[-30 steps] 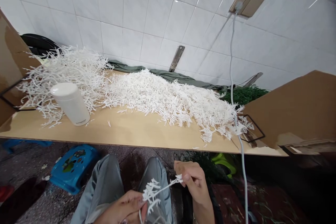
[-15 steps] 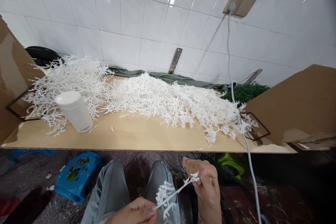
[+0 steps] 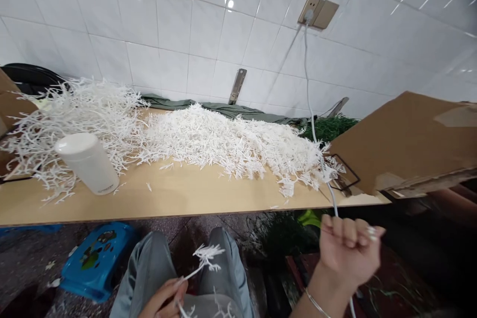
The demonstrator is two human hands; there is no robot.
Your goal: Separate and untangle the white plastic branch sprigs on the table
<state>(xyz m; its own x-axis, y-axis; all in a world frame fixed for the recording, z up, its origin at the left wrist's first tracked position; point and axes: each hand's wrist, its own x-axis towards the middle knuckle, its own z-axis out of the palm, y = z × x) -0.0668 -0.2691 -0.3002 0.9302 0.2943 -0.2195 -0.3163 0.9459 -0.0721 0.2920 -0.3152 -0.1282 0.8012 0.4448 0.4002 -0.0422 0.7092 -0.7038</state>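
My left hand (image 3: 164, 300) sits low over my lap, fingers pinched on the stem of a white plastic branch sprig (image 3: 204, 256) that points up to the right. My right hand (image 3: 348, 253) is raised to the right in a loose fist, apart from the sprig; a small white bit (image 3: 371, 231) shows at its fingertips. On the wooden table (image 3: 179, 198) lies a long heap of white plastic sprigs (image 3: 231, 141), with larger white branches (image 3: 74, 109) at the left.
A white cylindrical bottle (image 3: 87, 163) stands on the table's left part. Cardboard (image 3: 406, 139) leans at the right, and a white cable (image 3: 311, 109) hangs from a wall socket (image 3: 318, 11). A blue stool (image 3: 93, 258) is under the table; green sprigs (image 3: 328, 126) lie at the back.
My right hand has let go of the sprig's tip and swung right and up. The left hand keeps the sprig, now shorter and upright. The view has shifted right.
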